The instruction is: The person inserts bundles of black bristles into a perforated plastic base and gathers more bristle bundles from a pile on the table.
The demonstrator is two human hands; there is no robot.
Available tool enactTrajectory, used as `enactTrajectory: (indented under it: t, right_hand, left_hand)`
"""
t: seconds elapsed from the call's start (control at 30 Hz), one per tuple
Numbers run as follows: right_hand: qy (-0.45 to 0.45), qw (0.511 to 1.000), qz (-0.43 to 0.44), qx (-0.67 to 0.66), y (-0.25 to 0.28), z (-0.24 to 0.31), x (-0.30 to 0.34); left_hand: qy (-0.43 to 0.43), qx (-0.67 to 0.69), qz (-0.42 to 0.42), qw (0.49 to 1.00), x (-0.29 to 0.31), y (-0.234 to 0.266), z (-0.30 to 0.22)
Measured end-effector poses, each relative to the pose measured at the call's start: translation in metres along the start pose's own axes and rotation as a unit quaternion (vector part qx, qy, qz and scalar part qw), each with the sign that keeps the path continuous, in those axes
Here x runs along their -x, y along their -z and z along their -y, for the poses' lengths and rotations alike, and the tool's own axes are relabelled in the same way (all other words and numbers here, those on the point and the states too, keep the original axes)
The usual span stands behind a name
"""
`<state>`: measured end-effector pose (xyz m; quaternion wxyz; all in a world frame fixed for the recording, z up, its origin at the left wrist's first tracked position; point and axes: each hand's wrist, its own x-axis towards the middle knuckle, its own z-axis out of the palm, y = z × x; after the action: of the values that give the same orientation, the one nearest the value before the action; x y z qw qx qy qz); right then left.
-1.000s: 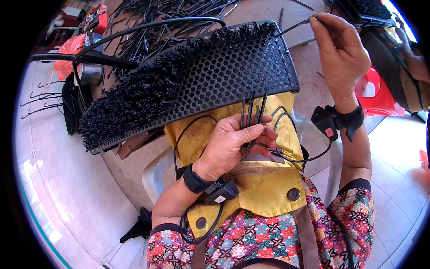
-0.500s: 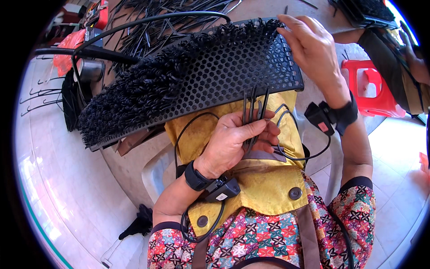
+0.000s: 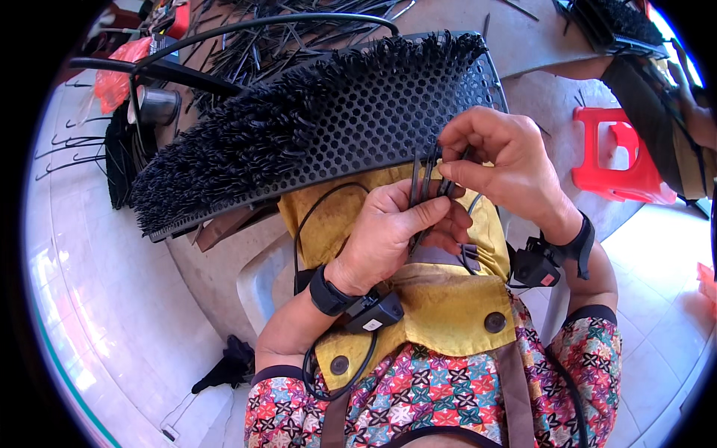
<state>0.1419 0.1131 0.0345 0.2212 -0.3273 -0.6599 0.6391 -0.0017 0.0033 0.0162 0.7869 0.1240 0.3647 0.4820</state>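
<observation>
My left hand [image 3: 385, 235] is closed round several thin black strips [image 3: 415, 178], which stick up between thumb and fingers. Just right of it, my right hand [image 3: 515, 168] pinches the upper part of one of these strips. Both hands are in front of the near edge of a black perforated panel [image 3: 366, 123], which stands tilted before me. Dense black looped tufts [image 3: 231, 142] fill its left side and run along its upper edge. Bare holes show across the middle and right. My fingers partly hide the lower ends of the strips.
Many loose black strips [image 3: 276, 45] lie on the table behind the panel. A black curved tube [image 3: 261, 28] arches over it. A metal can [image 3: 158, 106] and an orange plastic bag [image 3: 119, 78] are at left. A red stool [image 3: 597, 160] and another person's arm [image 3: 579, 69] are at right.
My right hand has come down from the panel's upper right corner to the strips in my left hand and now pinches one. My left hand has hardly moved.
</observation>
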Motion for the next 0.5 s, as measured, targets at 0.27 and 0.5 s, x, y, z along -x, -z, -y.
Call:
enactTrajectory:
  t: [0.27,0.5]
  right_hand:
    - [0.103,0.983,-0.149,-0.013,0.010,0.008,-0.006]
    - [0.335,0.883,-0.311,0.105,0.002,0.019,-0.053]
  left_hand:
    - [0.011,-0.059,0.013,0.998,0.007,0.007,-0.004]
    - [-0.031,0.007,-0.034,0.999,0.013,0.026,-0.002]
